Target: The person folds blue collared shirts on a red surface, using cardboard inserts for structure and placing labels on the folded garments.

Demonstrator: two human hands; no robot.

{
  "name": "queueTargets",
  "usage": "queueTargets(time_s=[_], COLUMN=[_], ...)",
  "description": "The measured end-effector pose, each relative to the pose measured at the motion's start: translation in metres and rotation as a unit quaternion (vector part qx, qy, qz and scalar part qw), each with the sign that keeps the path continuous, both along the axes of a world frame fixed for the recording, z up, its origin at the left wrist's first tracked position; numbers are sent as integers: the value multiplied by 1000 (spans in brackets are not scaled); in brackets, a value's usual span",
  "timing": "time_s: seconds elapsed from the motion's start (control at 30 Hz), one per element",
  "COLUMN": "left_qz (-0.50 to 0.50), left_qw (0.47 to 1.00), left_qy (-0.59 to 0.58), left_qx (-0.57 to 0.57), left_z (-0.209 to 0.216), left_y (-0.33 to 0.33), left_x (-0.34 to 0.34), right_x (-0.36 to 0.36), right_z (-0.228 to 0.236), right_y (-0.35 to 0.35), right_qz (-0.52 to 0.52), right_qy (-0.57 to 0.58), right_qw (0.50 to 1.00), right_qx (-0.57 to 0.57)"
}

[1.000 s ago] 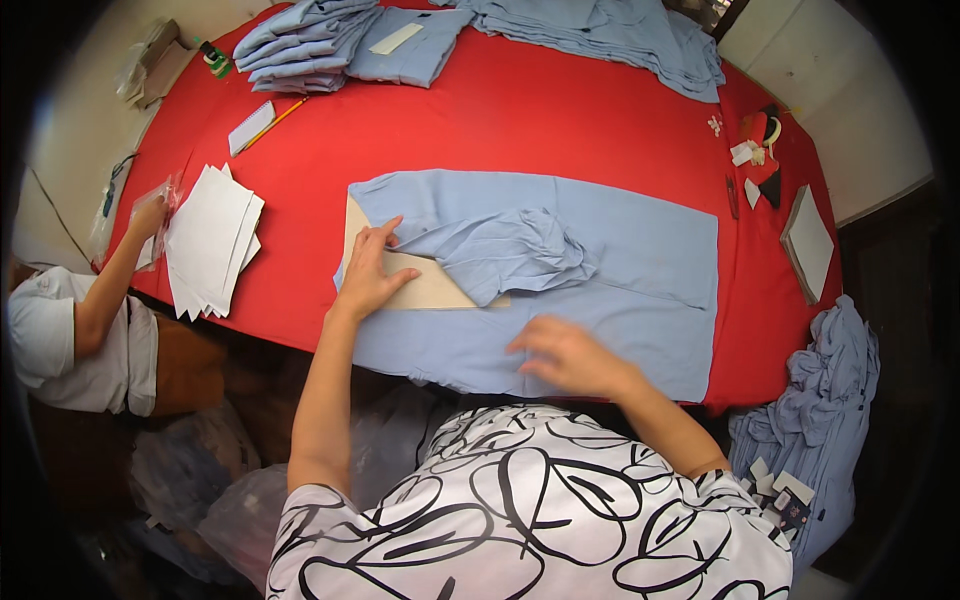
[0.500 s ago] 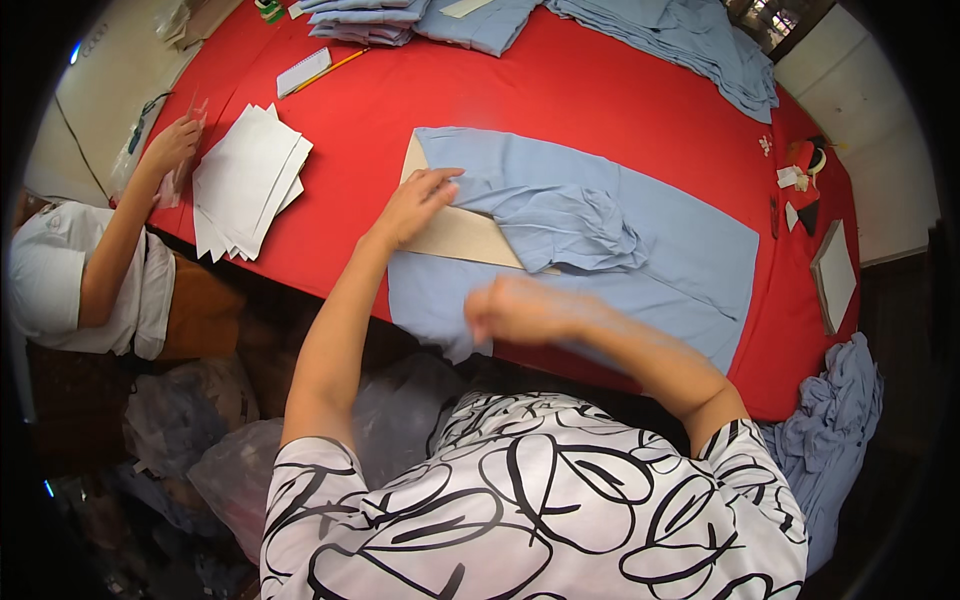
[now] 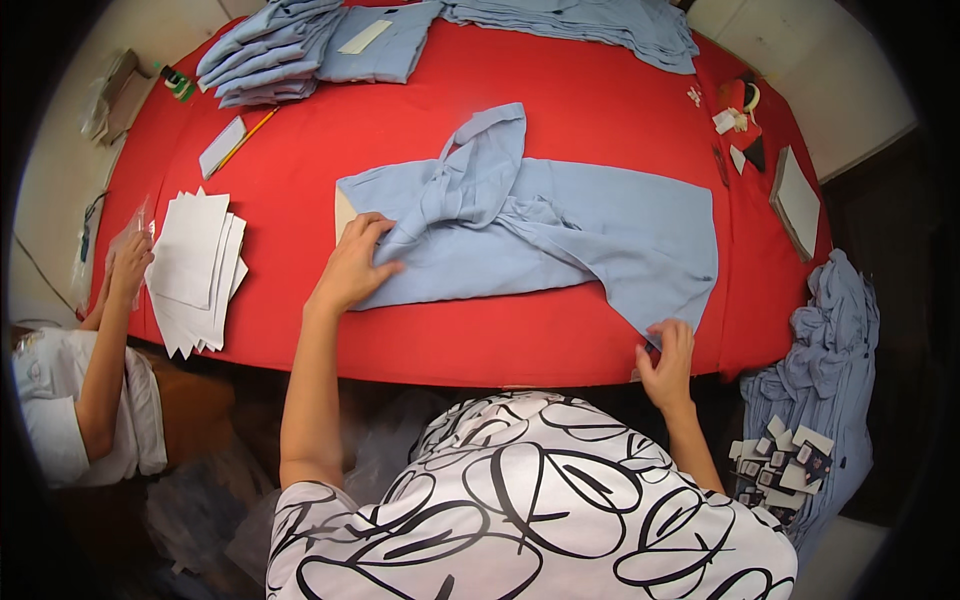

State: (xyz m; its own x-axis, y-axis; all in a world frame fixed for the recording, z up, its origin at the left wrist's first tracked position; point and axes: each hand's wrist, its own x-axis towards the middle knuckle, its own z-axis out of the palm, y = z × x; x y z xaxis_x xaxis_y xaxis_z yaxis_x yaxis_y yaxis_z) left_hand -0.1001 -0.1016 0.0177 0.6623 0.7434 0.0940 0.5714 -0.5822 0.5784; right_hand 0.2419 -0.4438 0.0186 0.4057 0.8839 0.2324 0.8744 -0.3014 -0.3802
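Left hand (image 3: 350,266) splayed on blue garment (image 3: 625,215), right hand (image 3: 668,370) pinching corner by table edge (image 3: 450,375)

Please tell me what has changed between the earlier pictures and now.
The near side of the blue garment has been folded away from the person over most of the beige board; cloth now pokes past the far edge. The right hand has moved rightward to the near right corner, apparently holding it. The left hand stays at the left end; the yellow pencil hasn't moved.
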Motion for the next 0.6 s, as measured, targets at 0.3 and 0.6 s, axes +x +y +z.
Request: queueTargets(time_s=[0.3, 0.6], left_qz=[171, 156], left_qw=[949, 959], left_qy=[-62, -64], left_qx=[257, 228], left_z=[-50, -43], left_y=[-8, 35], left_x=[42, 22], right_x=[107, 177], right_z=[-27, -30], right_y=[23, 135], right_qz=[-175, -179], right_qy=[-3, -85], right_qw=[967, 968], right_qx=[185, 151])
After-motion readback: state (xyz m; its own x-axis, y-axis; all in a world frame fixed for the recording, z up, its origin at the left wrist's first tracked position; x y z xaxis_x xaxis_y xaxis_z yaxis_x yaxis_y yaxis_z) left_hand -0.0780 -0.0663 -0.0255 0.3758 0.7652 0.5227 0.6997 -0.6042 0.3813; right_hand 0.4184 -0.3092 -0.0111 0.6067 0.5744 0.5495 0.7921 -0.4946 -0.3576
